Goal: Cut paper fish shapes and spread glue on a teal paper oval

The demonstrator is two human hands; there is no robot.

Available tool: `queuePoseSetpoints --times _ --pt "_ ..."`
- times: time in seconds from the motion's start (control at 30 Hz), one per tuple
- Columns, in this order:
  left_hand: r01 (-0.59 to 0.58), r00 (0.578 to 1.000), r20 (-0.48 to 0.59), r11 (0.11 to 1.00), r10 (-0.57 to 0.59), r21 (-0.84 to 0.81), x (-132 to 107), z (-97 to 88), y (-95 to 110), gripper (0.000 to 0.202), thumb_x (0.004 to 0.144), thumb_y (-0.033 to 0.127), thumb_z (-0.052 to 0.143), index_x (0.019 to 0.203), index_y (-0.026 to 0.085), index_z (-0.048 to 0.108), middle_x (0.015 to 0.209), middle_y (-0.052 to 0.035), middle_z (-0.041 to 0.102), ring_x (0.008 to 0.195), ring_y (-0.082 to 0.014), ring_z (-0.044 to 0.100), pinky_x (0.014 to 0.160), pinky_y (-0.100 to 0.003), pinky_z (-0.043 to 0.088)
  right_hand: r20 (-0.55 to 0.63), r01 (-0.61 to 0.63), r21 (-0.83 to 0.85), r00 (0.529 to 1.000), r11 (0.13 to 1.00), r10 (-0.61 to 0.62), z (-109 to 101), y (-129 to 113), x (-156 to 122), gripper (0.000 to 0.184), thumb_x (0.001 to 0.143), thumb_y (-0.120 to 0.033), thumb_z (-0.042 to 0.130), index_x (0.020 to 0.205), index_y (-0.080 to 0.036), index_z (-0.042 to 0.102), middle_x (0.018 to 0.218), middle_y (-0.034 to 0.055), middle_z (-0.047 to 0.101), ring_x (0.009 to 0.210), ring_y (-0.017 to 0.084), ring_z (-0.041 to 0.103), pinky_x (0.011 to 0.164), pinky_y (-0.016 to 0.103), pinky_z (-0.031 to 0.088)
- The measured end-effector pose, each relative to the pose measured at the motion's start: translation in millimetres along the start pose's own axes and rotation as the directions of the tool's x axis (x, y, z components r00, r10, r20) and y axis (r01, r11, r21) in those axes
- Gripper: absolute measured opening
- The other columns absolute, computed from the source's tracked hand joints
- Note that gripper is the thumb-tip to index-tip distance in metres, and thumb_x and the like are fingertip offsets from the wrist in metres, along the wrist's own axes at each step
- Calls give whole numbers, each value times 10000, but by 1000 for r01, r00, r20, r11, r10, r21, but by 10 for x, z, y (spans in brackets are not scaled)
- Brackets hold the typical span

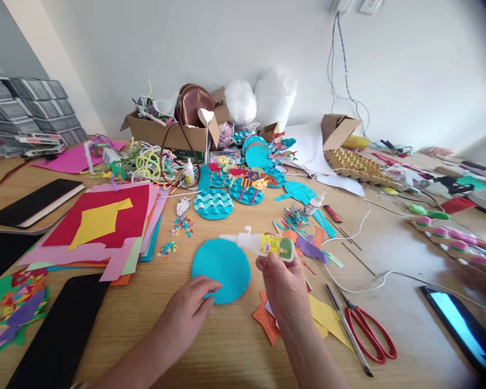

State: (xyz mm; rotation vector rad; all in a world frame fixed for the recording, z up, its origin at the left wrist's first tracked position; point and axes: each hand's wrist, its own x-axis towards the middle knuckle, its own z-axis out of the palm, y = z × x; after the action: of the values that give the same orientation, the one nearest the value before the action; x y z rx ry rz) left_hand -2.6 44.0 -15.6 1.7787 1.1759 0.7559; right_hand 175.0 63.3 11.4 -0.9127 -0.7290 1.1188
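Note:
A round blue disc (222, 265) lies flat on the table in front of me. My left hand (194, 302) is at its lower left edge, thumb and forefinger slightly apart, holding nothing; whether the fingertips press on the disc, I cannot tell. In my right hand (285, 281) is a white glue bottle (273, 245) with a yellow and green label. It is tipped nearly level, its nozzle pointing left above the disc's upper right edge. Small colourful paper bits (182, 227) lie just beyond the disc, near a blue disc with wavy strips (213, 203).
Red-handled scissors (370, 332) and a pen (348, 329) lie at right, near a phone (457, 324) and a white cable (384, 278). Stacked coloured paper (97, 216) is at left. Decorated blue discs (247, 189), another glue bottle (314, 205) and a cardboard box (166, 132) stand farther back.

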Motion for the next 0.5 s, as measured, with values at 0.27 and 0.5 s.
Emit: queuePoseSetpoints --times 0.27,0.5 --pt "-318 920 41 682 389 659 -299 109 -337 355 857 61 317 1091 139 573 1072 -116 649 933 -186 642 798 -303 541 316 -90 -358 925 929 211 107 132 68 340 704 -376 678 896 -211 452 702 -16 577 588 149 612 387 183 400" --pt "-323 912 83 580 401 748 -253 284 -497 362 840 37 335 1136 119 525 1128 -122 630 947 -204 631 793 -336 547 429 20 -568 861 823 275 177 254 93 304 674 -314 687 879 -188 502 730 -13 558 635 128 525 557 237 422"
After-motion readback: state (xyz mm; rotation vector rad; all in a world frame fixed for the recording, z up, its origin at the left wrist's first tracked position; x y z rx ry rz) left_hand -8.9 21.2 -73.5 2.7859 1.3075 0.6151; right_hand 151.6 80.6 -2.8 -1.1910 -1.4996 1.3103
